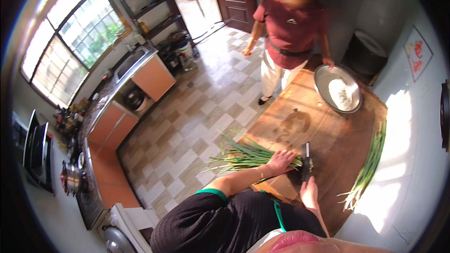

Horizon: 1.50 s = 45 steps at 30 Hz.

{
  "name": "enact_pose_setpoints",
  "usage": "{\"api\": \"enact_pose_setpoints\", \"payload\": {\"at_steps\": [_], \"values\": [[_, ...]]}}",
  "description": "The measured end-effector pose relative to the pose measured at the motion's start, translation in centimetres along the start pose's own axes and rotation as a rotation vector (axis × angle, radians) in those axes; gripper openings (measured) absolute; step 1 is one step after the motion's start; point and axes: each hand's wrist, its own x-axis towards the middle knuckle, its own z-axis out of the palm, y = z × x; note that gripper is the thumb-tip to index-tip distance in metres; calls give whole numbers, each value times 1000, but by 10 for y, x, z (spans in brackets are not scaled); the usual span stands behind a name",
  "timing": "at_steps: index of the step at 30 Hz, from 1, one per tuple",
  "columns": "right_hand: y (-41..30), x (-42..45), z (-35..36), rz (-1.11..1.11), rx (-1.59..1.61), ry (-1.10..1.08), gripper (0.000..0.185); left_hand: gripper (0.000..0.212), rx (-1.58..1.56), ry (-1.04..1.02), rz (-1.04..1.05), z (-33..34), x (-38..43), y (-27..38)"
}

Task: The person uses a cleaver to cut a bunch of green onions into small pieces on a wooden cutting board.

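My left hand (280, 162) presses down on a bunch of green onions (246, 155), close to its right end. The long green leaves fan out to the left, past the table's edge. In my right hand (309, 191) is the handle of a dark-bladed kitchen knife (307, 158). Its blade stands just right of the cut end of the bunch, pointing away from me. A few small chopped green pieces (311, 165) show along the right side of the blade. Whether the edge touches the onions cannot be made out.
The wooden table (337, 140) bears a wet patch (293, 124). At its far end a person (291, 35) rests a hand on a metal basin (325, 93) holding white flour-like powder (340, 95). More green onions (374, 161) lie along the right edge by the wall. Counters (109, 126) line the left.
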Motion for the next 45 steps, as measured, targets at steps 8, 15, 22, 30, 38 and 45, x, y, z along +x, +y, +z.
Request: {"api": "enact_pose_setpoints", "payload": {"at_steps": [8,15,22,30,38,45], "values": [[-23,3,-10,51,1,-45,47,63,-4,121,-31,2,-1,3],[-27,-1,-6,3,-21,-31,40,53,22,119,-20,6,-2,3],[-17,-3,3,-24,-42,-2,42,55,70,152,5,6,-2,2],[-8,-4,11,-44,-31,34,48,59,113,161,15,5,1,1],[-17,-3,5,17,-36,36,43,55,91,108,-5,3,3,4],[-21,-3,-1,42,-51,-17,43,60,73,129,-23,-8,5,8]]}}
